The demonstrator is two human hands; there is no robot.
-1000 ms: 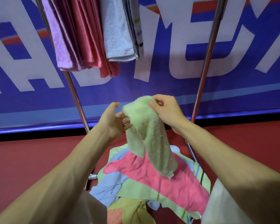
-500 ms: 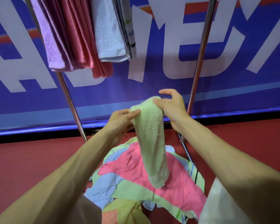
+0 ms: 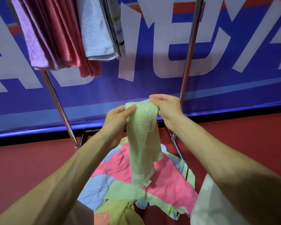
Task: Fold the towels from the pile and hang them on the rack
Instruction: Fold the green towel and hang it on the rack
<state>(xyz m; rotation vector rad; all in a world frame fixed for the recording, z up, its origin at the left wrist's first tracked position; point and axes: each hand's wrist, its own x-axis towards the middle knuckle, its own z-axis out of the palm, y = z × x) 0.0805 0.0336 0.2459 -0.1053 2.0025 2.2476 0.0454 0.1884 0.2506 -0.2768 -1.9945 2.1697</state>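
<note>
Pinching the top edge of the pale green terry towel [image 3: 143, 143], the left hand [image 3: 118, 118] and right hand [image 3: 168, 109] now spread it flat between both grips; half a second ago it hung bunched from the right grip. It dangles below the grips over the multicoloured pile of cloths [image 3: 165, 181], with folded towels [image 3: 60, 38] on the chrome rack [image 3: 191, 46] above.

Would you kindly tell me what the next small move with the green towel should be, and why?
Probably raise the green towel toward the rack, right of the hung towels. The left hand and right hand pinch its top edge, it hangs above the pile as a narrow strip that looks folded, and no towel shows before the right pole.
</note>
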